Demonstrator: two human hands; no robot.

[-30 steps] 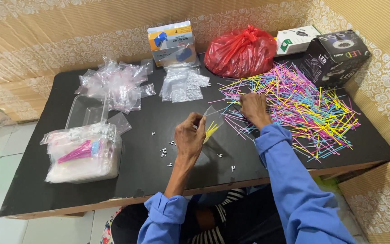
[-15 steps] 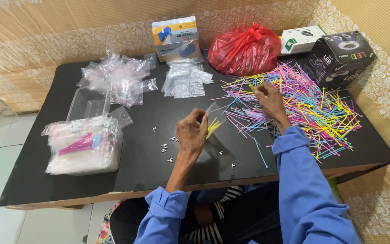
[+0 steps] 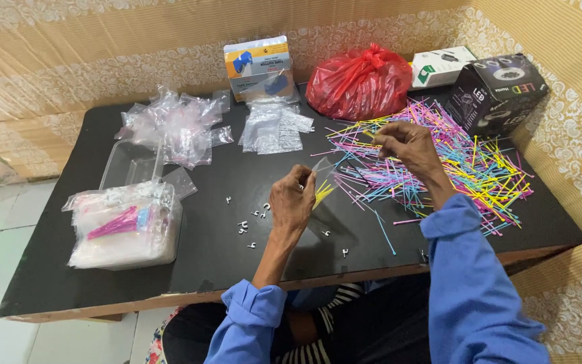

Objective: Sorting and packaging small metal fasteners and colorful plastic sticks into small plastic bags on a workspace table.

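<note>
Two hands work above the black desk (image 3: 69, 283). The left hand (image 3: 293, 199) pinches a small clear bag (image 3: 323, 176) holding yellow sticks. The right hand (image 3: 405, 145) pinches one light, bendy stick from the colourful pile (image 3: 466, 162) near the right edge; it is best gripped mid-length.

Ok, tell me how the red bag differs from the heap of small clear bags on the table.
The red bag is opaque, tied shut and bulging; the small clear bags are see-through and look empty. The red bag is one large thing at the back by the white box; the clear bags are many little ones, crumpled in a loose heap on the left. Both are thin plastic and lie on the black table.
</note>
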